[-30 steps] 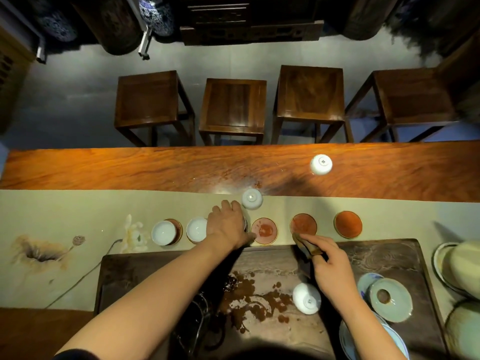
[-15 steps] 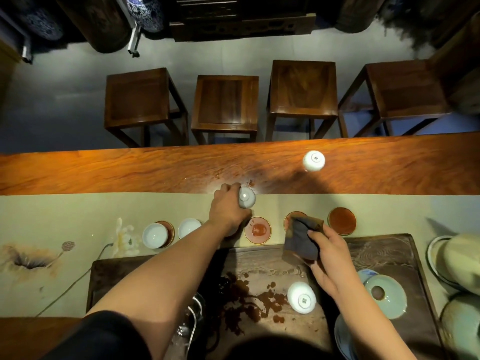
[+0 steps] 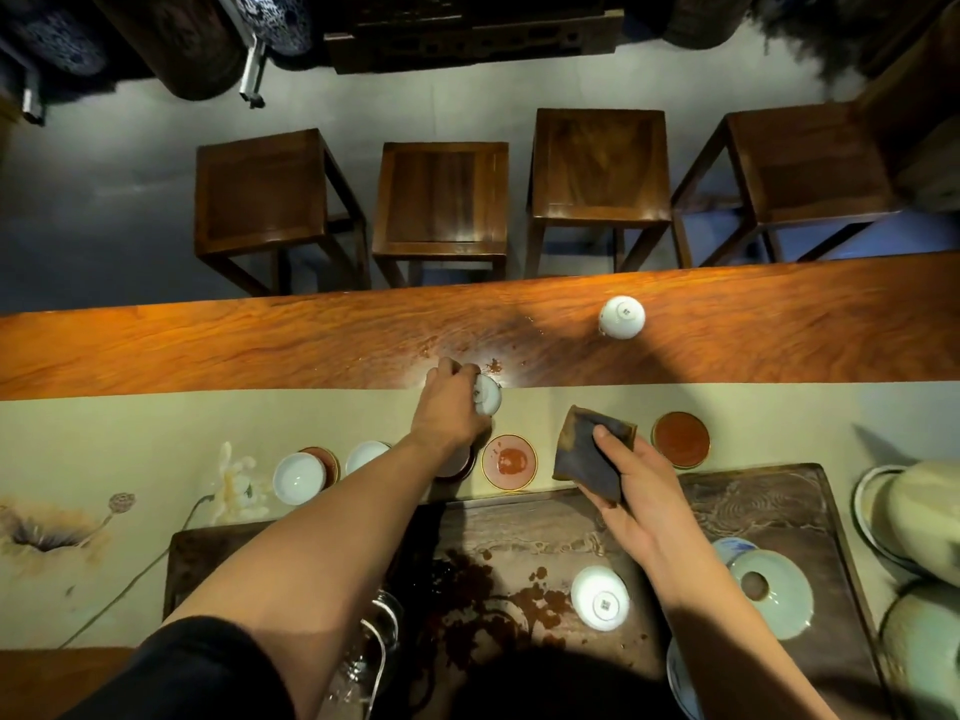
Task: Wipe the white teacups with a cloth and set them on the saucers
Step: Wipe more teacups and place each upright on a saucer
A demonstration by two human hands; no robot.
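My left hand grips a white teacup, tilted on its side just above the edge of the beige runner. My right hand holds a dark folded cloth to the right of it, apart from the cup. Two white cups stand upright at the left of a row of red saucers. One cup lies upside down on the wooden counter. Another sits upside down on the dark tea tray.
A pale green lid and blue-white dishes lie at the tray's right. Large pale bowls stand at the far right. Brown spill marks stain the tray's middle. A glass vessel sits near my left arm. Several wooden stools stand beyond the counter.
My left hand reached forward from the saucer row, took hold of the cup at the runner's edge and tilted it. My right hand raised the cloth and spread it beside the cup.
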